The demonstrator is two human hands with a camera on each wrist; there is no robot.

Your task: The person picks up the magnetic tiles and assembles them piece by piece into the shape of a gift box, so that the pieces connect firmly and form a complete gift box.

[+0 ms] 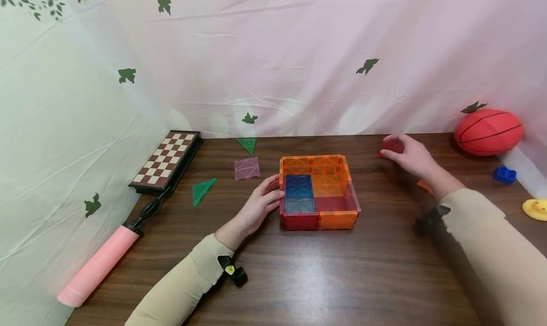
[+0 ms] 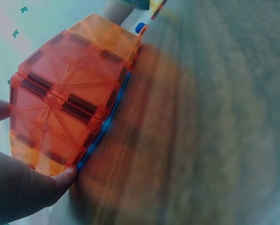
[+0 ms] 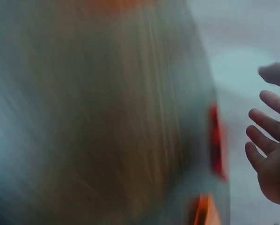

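An open-topped box [image 1: 337,220] of orange and red magnetic tiles stands mid-table, with blue tiles [image 1: 299,187] inside its left part. My left hand [image 1: 258,205] rests against the box's left side; in the left wrist view its thumb [image 2: 60,183] touches a lower corner. Farther right and back, my right hand [image 1: 408,157] is at a red tile [image 1: 392,147]. The right wrist view shows this hand's fingers [image 3: 268,124] spread, apart from the red tile [image 3: 217,143]. An orange tile [image 1: 425,187] lies partly hidden beneath the right wrist.
Two green triangle tiles [image 1: 202,191] and a purple square tile [image 1: 247,168] lie left of the box. Beyond them are a chessboard [image 1: 164,159] and a pink-handled pump [image 1: 100,264]. A red ball [image 1: 488,132], blue block [image 1: 504,175] and yellow duck [image 1: 535,209] line the right edge.
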